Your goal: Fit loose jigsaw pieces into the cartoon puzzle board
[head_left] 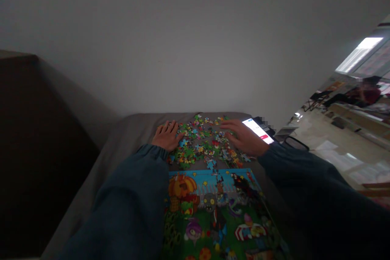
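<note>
Many loose jigsaw puzzle pieces lie spread over a grey cloth surface, between and beyond my hands. My left hand rests at the left edge of the pieces, fingers spread and nothing held. On the right side, my right hand reaches over the pieces with its fingers stretched out to the left; I see nothing in it. Nearer to me lies a colourful puzzle picture with cartoon monsters and a pumpkin, its top edge close to the nearest loose pieces. My left sleeve covers part of its left side.
A phone with its screen lit lies just behind my right hand. Beyond the grey cloth rises a plain wall. A dark panel stands at the left. Far right, a room shows a person and furniture.
</note>
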The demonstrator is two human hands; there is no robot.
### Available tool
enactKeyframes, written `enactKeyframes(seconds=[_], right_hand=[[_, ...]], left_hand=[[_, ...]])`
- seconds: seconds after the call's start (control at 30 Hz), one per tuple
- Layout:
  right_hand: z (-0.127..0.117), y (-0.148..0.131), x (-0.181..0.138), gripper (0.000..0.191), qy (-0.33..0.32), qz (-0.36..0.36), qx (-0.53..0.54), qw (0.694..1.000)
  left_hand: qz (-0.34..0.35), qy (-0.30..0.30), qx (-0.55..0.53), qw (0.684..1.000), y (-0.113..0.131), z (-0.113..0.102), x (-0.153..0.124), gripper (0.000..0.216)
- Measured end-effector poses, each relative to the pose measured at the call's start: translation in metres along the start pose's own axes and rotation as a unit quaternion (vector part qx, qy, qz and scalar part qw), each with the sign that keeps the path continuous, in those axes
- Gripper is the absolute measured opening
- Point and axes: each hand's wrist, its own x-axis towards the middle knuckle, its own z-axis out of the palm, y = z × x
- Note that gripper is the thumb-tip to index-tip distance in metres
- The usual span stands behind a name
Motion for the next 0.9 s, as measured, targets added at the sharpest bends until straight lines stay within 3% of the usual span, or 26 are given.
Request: enactKeyframes(seconds=[0.1,0.27,0.4,0.5,0.6,0.9], right_hand=[[-0.007,0.012,-0.047,0.028,0.011,-0.013,0.051,0.999],[0.022,0.025,-0.087,0.031,0.072,0.030,0.074,0.994],[0.043,0.029,-0.095,0.030,0.086,-0.010,0.103,0.991],[0.047,0.029,-0.096,0.029,0.120,-0.047,0.121,0.984],[0.046,0.028,-0.095,0.028,0.113,-0.071,0.138,0.981],[0.037,0.033,-0.097,0.033,0.083,-0.011,0.204,0.975]], left_hand=[[-0.006,-0.003,0.011,1.000,0.000,-0.001,0.000,0.066],[-0.023,-0.008,0.024,0.999,0.002,-0.005,0.002,0.064],[-0.057,-0.011,0.028,0.998,0.007,-0.007,0.004,0.063],[-0.083,-0.015,0.038,0.996,0.015,-0.006,0.008,0.062],[-0.082,-0.022,0.050,0.995,0.021,-0.005,0.018,0.062],[-0.051,-0.041,0.040,0.997,0.015,-0.019,0.041,0.060]])
